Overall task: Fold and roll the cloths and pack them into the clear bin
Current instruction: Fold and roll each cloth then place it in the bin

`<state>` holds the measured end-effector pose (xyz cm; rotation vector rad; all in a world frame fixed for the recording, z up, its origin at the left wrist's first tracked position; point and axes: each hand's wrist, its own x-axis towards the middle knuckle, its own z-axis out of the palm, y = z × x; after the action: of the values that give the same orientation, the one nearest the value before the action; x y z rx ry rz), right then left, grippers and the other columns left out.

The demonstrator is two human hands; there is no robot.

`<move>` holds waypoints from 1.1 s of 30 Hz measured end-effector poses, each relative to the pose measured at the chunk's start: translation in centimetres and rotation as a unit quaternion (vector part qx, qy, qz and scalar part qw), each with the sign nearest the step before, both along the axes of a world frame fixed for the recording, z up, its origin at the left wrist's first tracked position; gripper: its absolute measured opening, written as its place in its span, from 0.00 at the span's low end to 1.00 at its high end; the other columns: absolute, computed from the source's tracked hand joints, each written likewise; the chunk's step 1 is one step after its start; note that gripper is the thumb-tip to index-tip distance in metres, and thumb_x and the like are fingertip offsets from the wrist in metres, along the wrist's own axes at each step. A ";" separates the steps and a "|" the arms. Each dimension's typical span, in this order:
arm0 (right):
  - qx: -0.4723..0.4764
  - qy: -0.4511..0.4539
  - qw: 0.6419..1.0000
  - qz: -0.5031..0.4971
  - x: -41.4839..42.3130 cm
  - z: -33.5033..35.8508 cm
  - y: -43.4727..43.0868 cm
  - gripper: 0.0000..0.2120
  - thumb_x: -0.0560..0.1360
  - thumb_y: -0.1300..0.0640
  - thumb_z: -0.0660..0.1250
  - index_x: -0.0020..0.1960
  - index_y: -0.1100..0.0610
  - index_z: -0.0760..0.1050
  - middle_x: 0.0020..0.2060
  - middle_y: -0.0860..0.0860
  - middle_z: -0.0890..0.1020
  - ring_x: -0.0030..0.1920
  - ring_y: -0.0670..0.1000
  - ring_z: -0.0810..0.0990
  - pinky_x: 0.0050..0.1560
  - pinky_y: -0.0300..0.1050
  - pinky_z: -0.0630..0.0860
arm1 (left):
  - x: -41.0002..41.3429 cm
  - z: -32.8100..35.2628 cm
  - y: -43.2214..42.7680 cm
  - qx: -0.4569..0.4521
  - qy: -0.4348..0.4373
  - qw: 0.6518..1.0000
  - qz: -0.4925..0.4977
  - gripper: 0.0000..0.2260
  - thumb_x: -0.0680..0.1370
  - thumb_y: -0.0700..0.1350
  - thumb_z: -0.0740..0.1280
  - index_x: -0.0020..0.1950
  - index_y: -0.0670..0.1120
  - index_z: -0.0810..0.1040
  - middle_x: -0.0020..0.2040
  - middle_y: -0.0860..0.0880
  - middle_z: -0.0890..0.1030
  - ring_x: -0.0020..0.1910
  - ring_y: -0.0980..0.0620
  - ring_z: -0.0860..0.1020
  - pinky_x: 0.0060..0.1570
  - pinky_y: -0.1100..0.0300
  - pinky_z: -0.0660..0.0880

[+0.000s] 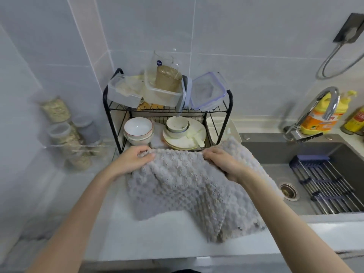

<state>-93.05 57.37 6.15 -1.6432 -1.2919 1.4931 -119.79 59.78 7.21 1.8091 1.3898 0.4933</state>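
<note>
A grey waffle-textured cloth [183, 186] is stretched over the white counter in front of me, its lower part draping toward the front edge. My left hand [132, 159] pinches its far left corner. My right hand [224, 162] grips the far edge further right, with the cloth's right side folded over behind that hand. Clear plastic bins [126, 91] sit on the top shelf of the dish rack; I cannot tell which one is the task's bin.
A black wire dish rack [229, 107] with bowls and plates stands just behind the cloth. A dark sink [275, 154] with a faucet [323, 109] and a drain rack lies to the right. Jars [65, 133] stand at the left wall. Yellow bottles stand behind the faucet.
</note>
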 end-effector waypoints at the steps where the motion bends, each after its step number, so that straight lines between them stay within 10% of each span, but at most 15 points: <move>1: -0.024 -0.032 0.998 0.057 -0.5 -0.6 0.0 0.04 0.79 0.61 0.58 0.47 0.58 0.71 0.27 0.48 0.67 0.22 0.44 0.64 0.21 0.36 0.57 | -1.3 -0.4 -0.6 -0.044 0.029 0.998 -0.023 0.10 0.79 0.48 0.64 0.47 0.41 0.77 0.36 0.49 0.76 0.30 0.64 0.72 0.28 0.72 0.63; 10: -0.170 -0.151 0.882 0.412 -4.8 -1.9 -0.4 0.09 0.80 0.60 0.58 0.44 0.49 0.70 0.33 0.40 0.73 0.24 0.33 0.73 0.23 0.30 0.66 | -7.7 -4.0 -4.1 -0.317 0.129 0.923 -0.177 0.04 0.77 0.55 0.65 0.44 0.58 0.79 0.40 0.52 0.76 0.39 0.52 0.70 0.39 0.55 0.65; 16: -0.073 -0.205 0.925 0.311 -5.2 -5.3 2.3 0.04 0.78 0.57 0.60 0.49 0.53 0.73 0.37 0.49 0.70 0.34 0.48 0.66 0.31 0.39 0.61 | -6.9 -7.4 -1.5 -0.101 0.265 0.958 -0.030 0.10 0.80 0.45 0.61 0.60 0.48 0.77 0.60 0.47 0.77 0.56 0.49 0.76 0.53 0.59 0.71; 25: 0.142 -0.406 0.883 0.187 -5.5 -8.5 5.4 0.16 0.74 0.67 0.56 0.55 0.54 0.75 0.49 0.53 0.81 0.50 0.56 0.79 0.46 0.48 0.76 | -4.2 -10.2 1.1 0.053 0.352 0.933 0.056 0.23 0.72 0.27 0.58 0.63 0.45 0.74 0.56 0.42 0.77 0.54 0.43 0.77 0.49 0.55 0.73; 33: 0.243 -0.324 0.896 0.181 -4.7 -11.1 4.3 0.10 0.72 0.69 0.60 0.49 0.60 0.75 0.47 0.53 0.77 0.48 0.54 0.75 0.45 0.46 0.73 | -4.3 -11.9 -0.3 0.101 0.395 0.912 0.051 0.18 0.69 0.29 0.62 0.54 0.46 0.77 0.46 0.47 0.78 0.44 0.48 0.78 0.40 0.57 0.74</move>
<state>-97.73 61.67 -4.96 -1.6563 -2.2191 0.6758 -124.12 59.45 -4.70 2.2342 2.0322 -0.0885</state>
